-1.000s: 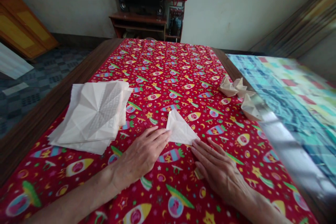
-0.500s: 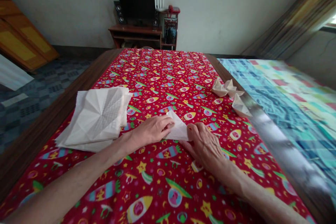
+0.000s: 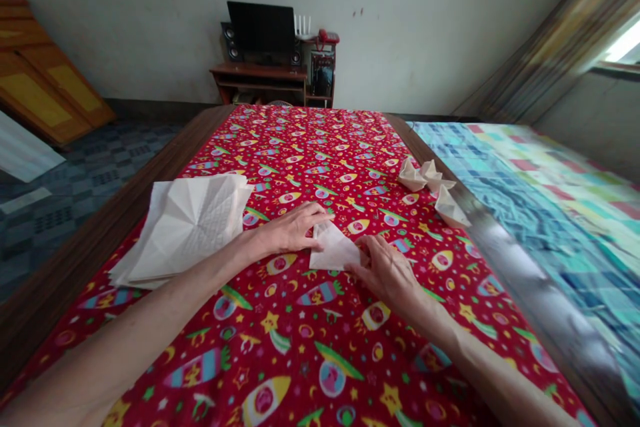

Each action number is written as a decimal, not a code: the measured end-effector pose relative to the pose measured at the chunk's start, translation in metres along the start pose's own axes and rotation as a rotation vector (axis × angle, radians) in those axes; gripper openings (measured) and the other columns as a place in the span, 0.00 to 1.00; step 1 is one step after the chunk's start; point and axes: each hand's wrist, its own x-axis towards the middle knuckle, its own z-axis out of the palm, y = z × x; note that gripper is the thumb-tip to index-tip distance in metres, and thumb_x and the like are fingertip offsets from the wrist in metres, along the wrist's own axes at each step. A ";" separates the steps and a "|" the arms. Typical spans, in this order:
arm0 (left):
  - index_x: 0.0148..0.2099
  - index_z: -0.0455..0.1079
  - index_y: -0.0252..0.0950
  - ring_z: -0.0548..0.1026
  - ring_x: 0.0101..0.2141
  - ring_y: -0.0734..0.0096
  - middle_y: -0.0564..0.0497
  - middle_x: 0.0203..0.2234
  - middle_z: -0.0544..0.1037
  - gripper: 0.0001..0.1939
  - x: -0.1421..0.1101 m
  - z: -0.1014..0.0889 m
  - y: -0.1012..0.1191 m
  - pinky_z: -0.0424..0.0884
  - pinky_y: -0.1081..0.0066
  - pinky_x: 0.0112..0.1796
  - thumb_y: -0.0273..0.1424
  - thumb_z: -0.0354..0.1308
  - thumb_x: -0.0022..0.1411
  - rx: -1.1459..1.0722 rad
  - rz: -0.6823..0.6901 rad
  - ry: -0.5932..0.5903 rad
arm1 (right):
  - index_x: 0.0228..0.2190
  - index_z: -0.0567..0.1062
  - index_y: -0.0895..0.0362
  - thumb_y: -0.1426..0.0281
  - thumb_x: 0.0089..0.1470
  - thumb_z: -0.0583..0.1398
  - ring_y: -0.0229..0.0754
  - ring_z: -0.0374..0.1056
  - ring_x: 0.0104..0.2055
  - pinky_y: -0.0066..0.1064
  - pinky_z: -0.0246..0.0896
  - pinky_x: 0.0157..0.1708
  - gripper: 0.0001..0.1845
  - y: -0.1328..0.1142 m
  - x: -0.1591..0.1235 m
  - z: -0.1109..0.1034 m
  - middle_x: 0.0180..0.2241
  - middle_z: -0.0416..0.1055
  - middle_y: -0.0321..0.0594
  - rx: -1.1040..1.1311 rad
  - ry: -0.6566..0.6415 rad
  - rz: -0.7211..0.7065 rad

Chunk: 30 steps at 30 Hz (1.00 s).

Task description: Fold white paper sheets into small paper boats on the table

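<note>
A red rocket-print cloth [image 3: 300,320] covers most of a brown table [image 3: 176,163] through the middle of the frame; a checked sheet [image 3: 565,193] spreads at right, a cabinet [image 3: 45,80] stands upper left. At top centre a desk [image 3: 260,71] carries a monitor [image 3: 263,28], its side bay holding a black case [image 3: 323,75]. The folded paper [image 3: 334,250] lies at centre, left hand [image 3: 293,228] pinching its upper-left edge, right hand [image 3: 389,271] its right corner; a paper stack [image 3: 187,227] sits left, three folded shapes [image 3: 431,177] right
</note>
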 end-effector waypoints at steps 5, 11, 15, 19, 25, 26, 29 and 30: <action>0.60 0.62 0.35 0.63 0.56 0.59 0.43 0.54 0.65 0.34 0.005 0.001 -0.004 0.60 0.61 0.56 0.32 0.66 0.52 -0.001 0.024 -0.025 | 0.38 0.66 0.54 0.63 0.52 0.60 0.39 0.65 0.28 0.28 0.56 0.25 0.13 0.006 0.003 0.008 0.29 0.68 0.36 0.055 -0.017 0.051; 0.58 0.64 0.38 0.66 0.53 0.61 0.46 0.51 0.67 0.34 0.016 -0.002 -0.005 0.63 0.64 0.53 0.32 0.67 0.49 -0.015 0.020 -0.074 | 0.34 0.69 0.54 0.65 0.54 0.59 0.39 0.65 0.29 0.28 0.58 0.27 0.07 -0.006 0.000 -0.003 0.29 0.67 0.37 0.032 -0.005 0.089; 0.55 0.68 0.38 0.68 0.47 0.63 0.48 0.45 0.68 0.29 0.018 -0.004 -0.004 0.65 0.65 0.50 0.31 0.66 0.49 -0.004 -0.015 -0.086 | 0.35 0.71 0.55 0.67 0.54 0.60 0.39 0.65 0.31 0.28 0.59 0.28 0.06 -0.011 -0.004 -0.008 0.31 0.67 0.39 0.045 0.018 0.092; 0.51 0.70 0.37 0.68 0.46 0.64 0.48 0.43 0.68 0.24 0.017 -0.006 -0.003 0.66 0.67 0.48 0.31 0.67 0.50 -0.017 -0.010 -0.098 | 0.37 0.70 0.55 0.67 0.55 0.59 0.40 0.65 0.33 0.30 0.60 0.29 0.07 -0.011 -0.006 -0.006 0.33 0.67 0.40 0.064 0.060 0.096; 0.48 0.69 0.35 0.68 0.46 0.64 0.48 0.43 0.70 0.21 0.015 -0.009 0.003 0.66 0.68 0.48 0.28 0.66 0.50 -0.034 0.005 -0.056 | 0.35 0.67 0.55 0.66 0.59 0.56 0.39 0.64 0.31 0.30 0.60 0.30 0.06 -0.016 -0.007 -0.012 0.31 0.66 0.39 0.030 0.033 0.064; 0.48 0.69 0.35 0.69 0.46 0.64 0.48 0.43 0.70 0.21 0.015 -0.010 0.003 0.66 0.68 0.48 0.28 0.66 0.50 -0.033 0.001 -0.051 | 0.36 0.67 0.55 0.64 0.59 0.55 0.40 0.65 0.31 0.30 0.60 0.31 0.07 -0.017 -0.007 -0.013 0.31 0.66 0.40 -0.008 0.036 0.061; 0.48 0.68 0.35 0.69 0.44 0.64 0.49 0.40 0.71 0.21 0.017 -0.009 0.004 0.66 0.67 0.47 0.30 0.65 0.50 -0.032 -0.023 -0.055 | 0.35 0.67 0.55 0.59 0.59 0.54 0.43 0.66 0.32 0.32 0.60 0.30 0.12 -0.016 -0.008 -0.011 0.32 0.67 0.42 -0.143 0.024 0.073; 0.47 0.69 0.35 0.69 0.44 0.63 0.49 0.40 0.71 0.20 0.018 -0.009 0.004 0.65 0.66 0.47 0.30 0.65 0.50 -0.044 -0.043 -0.055 | 0.34 0.67 0.55 0.57 0.59 0.54 0.43 0.66 0.32 0.32 0.60 0.30 0.13 -0.014 -0.009 -0.010 0.32 0.68 0.43 -0.162 0.016 0.076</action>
